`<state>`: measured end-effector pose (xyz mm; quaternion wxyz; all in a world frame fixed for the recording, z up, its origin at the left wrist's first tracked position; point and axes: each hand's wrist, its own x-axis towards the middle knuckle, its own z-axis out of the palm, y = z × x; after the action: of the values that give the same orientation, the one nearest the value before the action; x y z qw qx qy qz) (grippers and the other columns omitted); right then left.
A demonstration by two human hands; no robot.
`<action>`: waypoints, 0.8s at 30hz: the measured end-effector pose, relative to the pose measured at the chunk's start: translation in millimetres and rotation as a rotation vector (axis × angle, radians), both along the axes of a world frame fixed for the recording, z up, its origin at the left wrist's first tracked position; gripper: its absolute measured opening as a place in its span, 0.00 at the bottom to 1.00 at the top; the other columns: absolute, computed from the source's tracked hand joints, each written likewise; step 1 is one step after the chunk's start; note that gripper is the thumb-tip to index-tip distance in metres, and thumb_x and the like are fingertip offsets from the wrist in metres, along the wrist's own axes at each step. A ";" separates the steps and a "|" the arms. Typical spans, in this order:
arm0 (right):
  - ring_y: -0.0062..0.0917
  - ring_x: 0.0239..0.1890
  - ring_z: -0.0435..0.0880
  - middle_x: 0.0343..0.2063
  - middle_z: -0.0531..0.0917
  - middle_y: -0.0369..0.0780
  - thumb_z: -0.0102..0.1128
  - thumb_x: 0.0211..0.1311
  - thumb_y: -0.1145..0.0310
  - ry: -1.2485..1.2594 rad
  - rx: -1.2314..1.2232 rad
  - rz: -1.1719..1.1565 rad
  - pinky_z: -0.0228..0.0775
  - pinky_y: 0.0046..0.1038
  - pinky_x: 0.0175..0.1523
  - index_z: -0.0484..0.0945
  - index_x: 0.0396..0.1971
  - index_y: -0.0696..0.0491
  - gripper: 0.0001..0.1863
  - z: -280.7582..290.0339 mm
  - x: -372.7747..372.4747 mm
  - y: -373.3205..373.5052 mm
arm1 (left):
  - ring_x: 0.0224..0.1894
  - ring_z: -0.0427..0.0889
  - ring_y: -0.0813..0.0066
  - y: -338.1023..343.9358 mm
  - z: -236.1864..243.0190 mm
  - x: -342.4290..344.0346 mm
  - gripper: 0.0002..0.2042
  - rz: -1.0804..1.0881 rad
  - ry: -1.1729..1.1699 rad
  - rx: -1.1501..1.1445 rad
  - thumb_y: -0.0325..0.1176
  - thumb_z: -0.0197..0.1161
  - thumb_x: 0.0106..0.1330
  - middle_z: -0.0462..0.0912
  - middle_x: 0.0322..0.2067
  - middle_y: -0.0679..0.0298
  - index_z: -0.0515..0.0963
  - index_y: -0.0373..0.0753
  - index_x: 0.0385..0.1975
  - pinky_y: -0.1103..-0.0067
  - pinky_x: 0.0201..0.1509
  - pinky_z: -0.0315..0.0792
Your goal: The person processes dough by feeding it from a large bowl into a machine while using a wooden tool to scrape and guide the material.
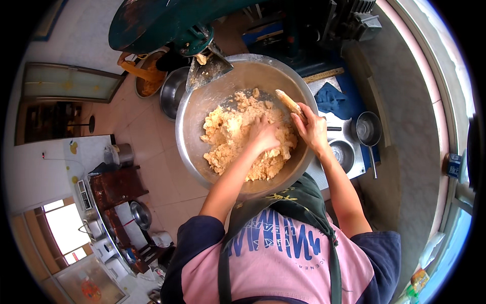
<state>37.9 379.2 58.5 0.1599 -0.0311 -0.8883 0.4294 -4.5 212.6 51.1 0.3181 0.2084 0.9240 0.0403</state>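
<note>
A wide metal bowl (187,144) stands in front of me with a heap of crumbly yellowish dough (223,126) in it. My left hand (264,134) is pushed into the middle of the heap, its fingers bent into the dough and their tips hidden. At the bowl's right side, my right hand (313,130) is closed round a pale wooden stick (288,101), which slants up and left over the dough. Dough clings to the stick. Above the bowl's far left rim hangs the metal chute (207,71) of a green machine (157,25), with dough at its outlet.
An empty metal basin (173,91) sits left of the bowl. Beyond it, another person's hand (123,59) is near a bowl of orange food (149,87). To the right are a blue cloth (331,100), a saucepan (368,129) and a metal bowl (342,154), beside a wall.
</note>
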 end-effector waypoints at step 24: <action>0.38 0.26 0.84 0.23 0.83 0.44 0.63 0.57 0.64 -0.066 0.135 0.034 0.76 0.32 0.30 0.75 0.44 0.51 0.16 2.9 2.7 -4.8 | 0.61 0.62 0.47 -47.9 -57.6 26.1 0.29 -1.001 0.181 0.769 0.40 0.70 0.42 0.61 0.60 0.52 0.72 0.59 0.50 0.60 0.64 0.61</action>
<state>40.5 374.4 61.4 0.1250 -0.0192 -0.9204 0.3700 21.7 164.8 -6.6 0.1216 0.7166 0.6576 0.1979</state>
